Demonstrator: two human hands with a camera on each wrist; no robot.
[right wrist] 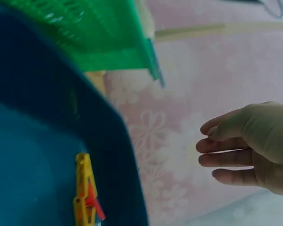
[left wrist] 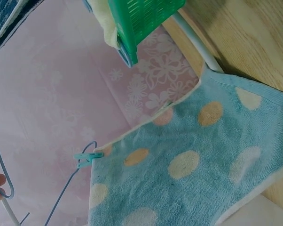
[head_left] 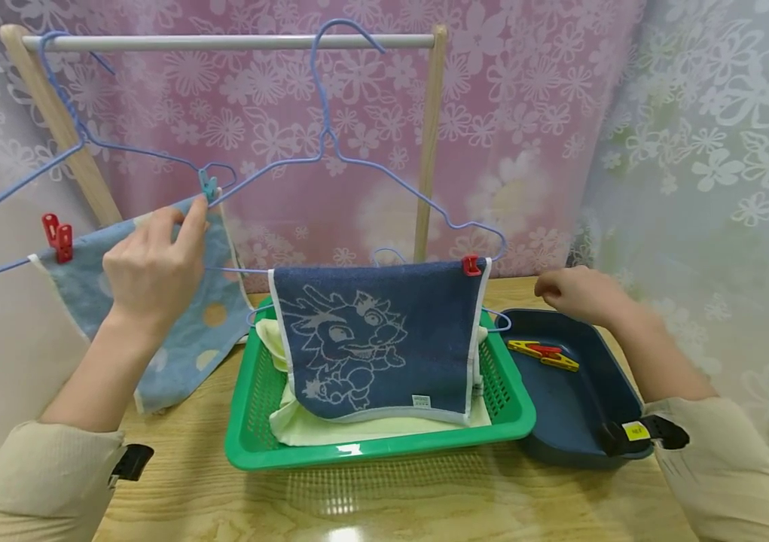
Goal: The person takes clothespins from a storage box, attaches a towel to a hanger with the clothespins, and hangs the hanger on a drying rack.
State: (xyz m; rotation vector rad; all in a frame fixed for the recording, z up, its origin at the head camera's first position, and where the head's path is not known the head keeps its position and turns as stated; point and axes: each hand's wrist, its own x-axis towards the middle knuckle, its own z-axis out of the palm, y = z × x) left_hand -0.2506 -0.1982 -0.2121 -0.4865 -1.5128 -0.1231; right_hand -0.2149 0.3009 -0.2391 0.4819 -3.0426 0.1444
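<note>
My left hand pinches the left end of a blue wire hanger; in the left wrist view only its fingertips show at the left edge. A navy towel with a dragon drawing is draped over that hanger's bar, with a red clothespin at its right corner. Behind the left hand, a light-blue spotted towel hangs on another hanger, held by a red clothespin and a teal clothespin. My right hand holds nothing, its fingers loosely bent, beyond the far edge of a dark blue bin.
A rack with a white rod and wooden posts carries both hangers. Below the navy towel sits a green basket containing pale yellow cloth. Yellow and red clothespins lie in the bin. Flowered curtains hang behind.
</note>
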